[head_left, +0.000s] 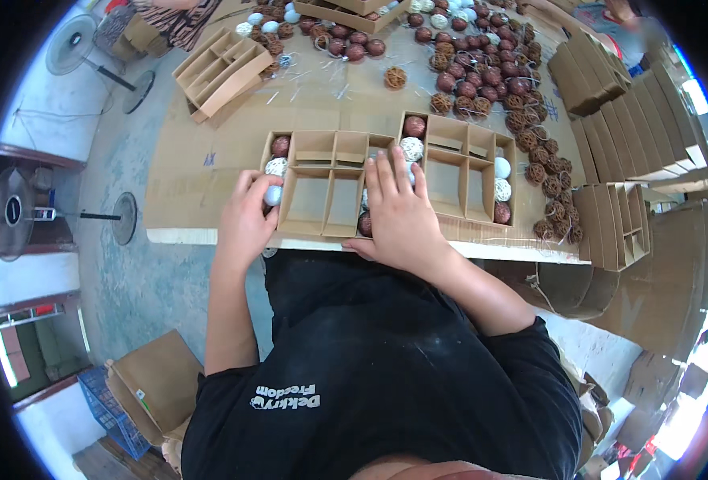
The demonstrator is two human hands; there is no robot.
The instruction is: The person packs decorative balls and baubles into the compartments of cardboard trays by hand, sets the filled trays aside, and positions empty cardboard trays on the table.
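Boxes: While the divided left box point(310, 196) and right box point(444, 180) sit together at the near edge of the table point(182, 192), three balls point(502, 190) line each outer column.
Left hand point(246, 222): curled at the left box's outer wall, beside a pale-blue ball point(273, 195); grip unclear.
Right hand point(402, 218): apart, laid flat where the boxes meet.
Farther out: brown wicker balls point(537, 174).

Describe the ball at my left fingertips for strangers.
By the front edge of the table, find the left divided box. In its leftmost column, by the left hand, sits a pale blue ball, unlike the white ball and dark red ball above.
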